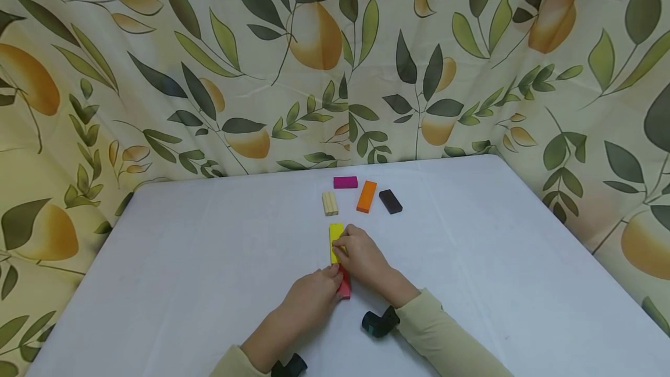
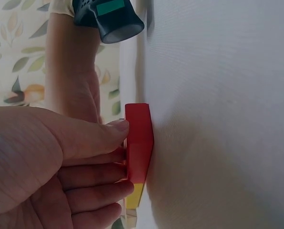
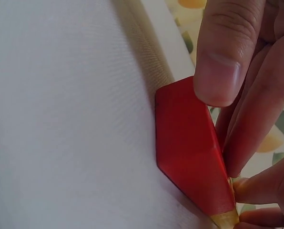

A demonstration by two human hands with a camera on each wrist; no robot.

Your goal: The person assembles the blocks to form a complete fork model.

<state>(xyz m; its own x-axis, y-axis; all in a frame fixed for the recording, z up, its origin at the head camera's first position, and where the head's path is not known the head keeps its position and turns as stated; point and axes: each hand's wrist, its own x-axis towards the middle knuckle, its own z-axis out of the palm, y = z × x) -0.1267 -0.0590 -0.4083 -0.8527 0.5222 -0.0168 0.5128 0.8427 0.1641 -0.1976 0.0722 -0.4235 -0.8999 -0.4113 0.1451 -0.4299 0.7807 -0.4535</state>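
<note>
A red block [image 1: 345, 290] and a yellow block [image 1: 335, 235] lie end to end on the white table, the yellow one farther off. My left hand [image 1: 313, 294] pinches the red block from the left, and its fingers hide part of it. In the left wrist view, the thumb and fingertips press against the red block [image 2: 138, 143], with the yellow block [image 2: 134, 196] just beyond. My right hand [image 1: 364, 256] holds the yellow block from the right with thumb and fingers. In the right wrist view, fingertips touch the red block [image 3: 189, 148] and the yellowish end past it.
Beyond the hands lie a magenta block [image 1: 345, 182], a cream ridged block [image 1: 330, 203], an orange block [image 1: 366, 196] and a dark brown block [image 1: 390, 201]. A black camera [image 1: 380, 322] sits on the right wrist. Patterned cloth [image 1: 314, 92] hangs behind the white table [image 1: 209, 260].
</note>
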